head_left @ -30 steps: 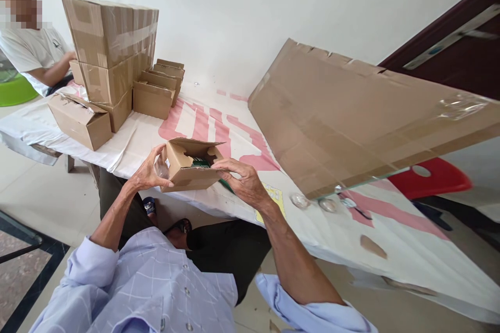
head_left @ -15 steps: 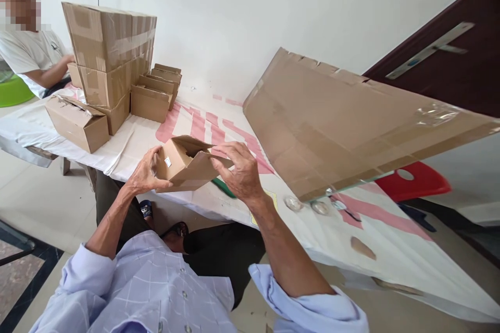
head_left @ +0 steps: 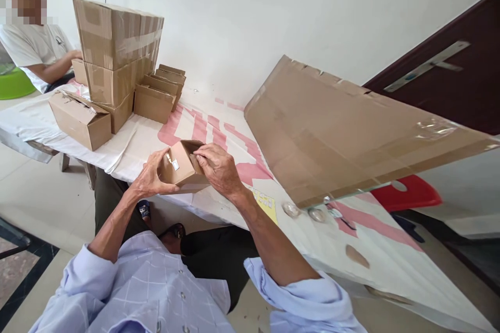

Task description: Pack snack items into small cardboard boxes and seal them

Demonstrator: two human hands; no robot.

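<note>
A small brown cardboard box (head_left: 185, 166) is held at the table's front edge, one end turned toward me with a small white label on it. My left hand (head_left: 154, 174) grips that end, thumb below and fingers along the upper side. My right hand (head_left: 219, 166) pinches a flap at the box's upper right opening between thumb and fingers. Part of the box's far side is hidden behind my right hand. To the right lies a yellow sheet (head_left: 265, 205) bearing small pale pieces.
Taped boxes (head_left: 117, 57) are stacked at the left, beside a lone carton (head_left: 80, 119) and several open boxes (head_left: 156, 104). A big cardboard panel (head_left: 351, 130) leans on the right, near rolls of clear tape (head_left: 291, 210) and a red stool (head_left: 410, 192). A co-worker (head_left: 42, 52) sits far left.
My right hand has moved left and closed in on the box's flap. The box has turned so its labelled end faces me more, and its opening looks narrower.
</note>
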